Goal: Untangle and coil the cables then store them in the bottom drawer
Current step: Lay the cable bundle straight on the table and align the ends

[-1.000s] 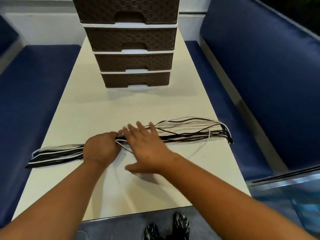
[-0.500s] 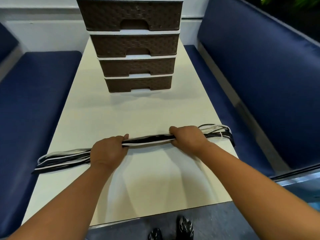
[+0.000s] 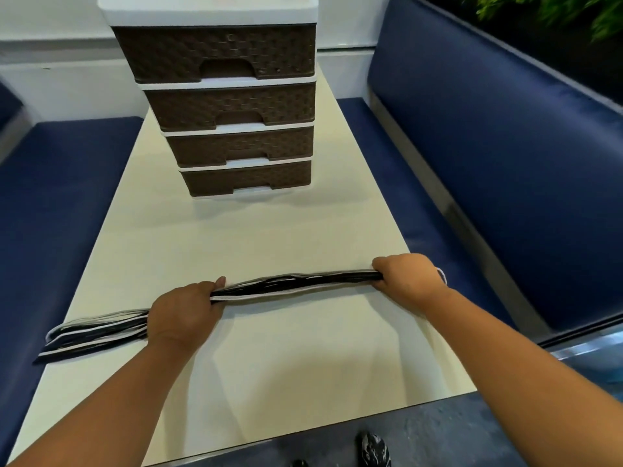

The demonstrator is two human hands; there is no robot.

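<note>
A long bundle of black and white cables (image 3: pixel 293 284) lies straight across the cream table (image 3: pixel 256 237). My left hand (image 3: pixel 183 313) is closed around the bundle left of its middle. My right hand (image 3: pixel 409 278) grips it near its right end, by the table's right edge. The bundle's left tail (image 3: pixel 94 333) fans out flat and reaches the table's left edge. A small white loop (image 3: pixel 442 276) sticks out past my right hand. Farther back stands a brown woven drawer unit (image 3: pixel 229 96) with several drawers. Its bottom drawer (image 3: pixel 246 178) is closed.
Blue cushioned benches run along both sides of the table, on the left (image 3: pixel 50 214) and the right (image 3: pixel 505 163). The floor and my shoes (image 3: pixel 372 448) show below the table's near edge. Green leaves (image 3: pixel 556 11) hang at the top right.
My right hand went from flat on the loose strands to a closed grip, then slid right along the bundle to its end. The spread strands are now gathered tight.
</note>
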